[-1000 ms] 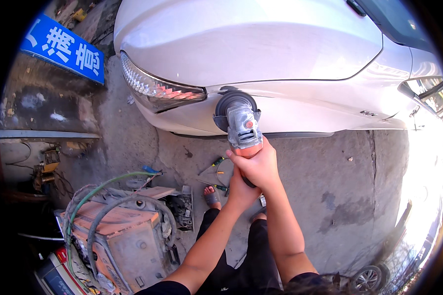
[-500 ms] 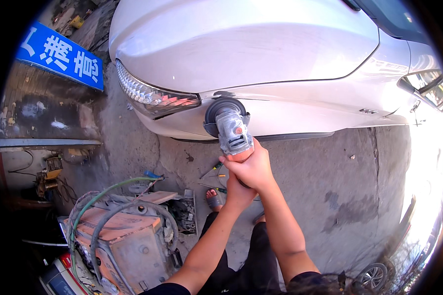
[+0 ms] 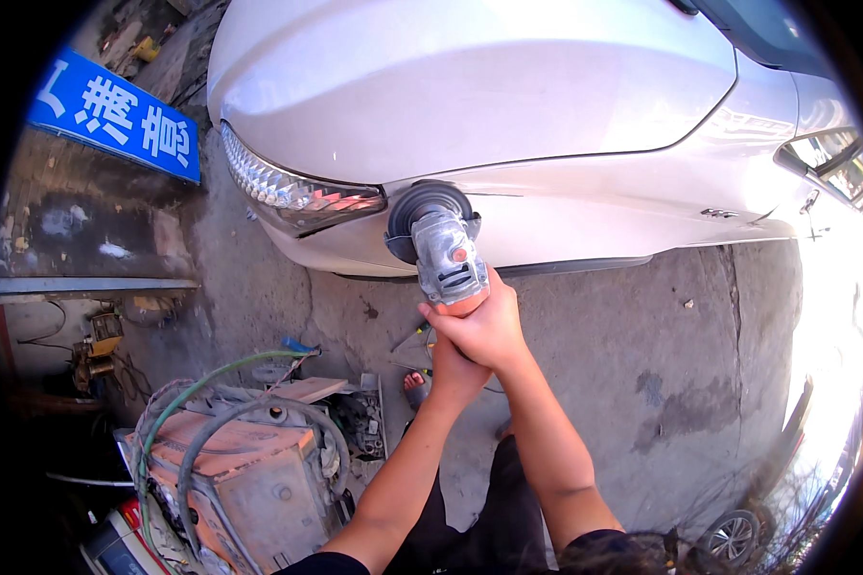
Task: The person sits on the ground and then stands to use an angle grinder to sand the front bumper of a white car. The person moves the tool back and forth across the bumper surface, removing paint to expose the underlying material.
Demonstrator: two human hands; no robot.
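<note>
An angle grinder [image 3: 446,254], with a dusty grey head, orange body and round dark disc, points away from me at the white car's front fender [image 3: 585,206], just right of the headlight [image 3: 297,187]. Its disc overlaps the panel by a thin dark mark; I cannot tell if they touch. My right hand [image 3: 484,331] is closed round the orange body behind the head, thumb across it. Just behind and beneath it, my left hand [image 3: 455,369] grips the rear of the grinder, partly hidden by the right one.
At lower left stands a dusty orange machine [image 3: 249,479] with hoses [image 3: 201,379] draped over it. A blue sign [image 3: 115,115] leans at upper left above a stained ledge. Tools [image 3: 408,340] lie on cracked concrete [image 3: 623,335] near my feet. A wheel [image 3: 729,537] is at lower right.
The grinder and both hands have shifted left along the fender toward the headlight. The car also sits slightly further left in view. Both grips stay as they were.
</note>
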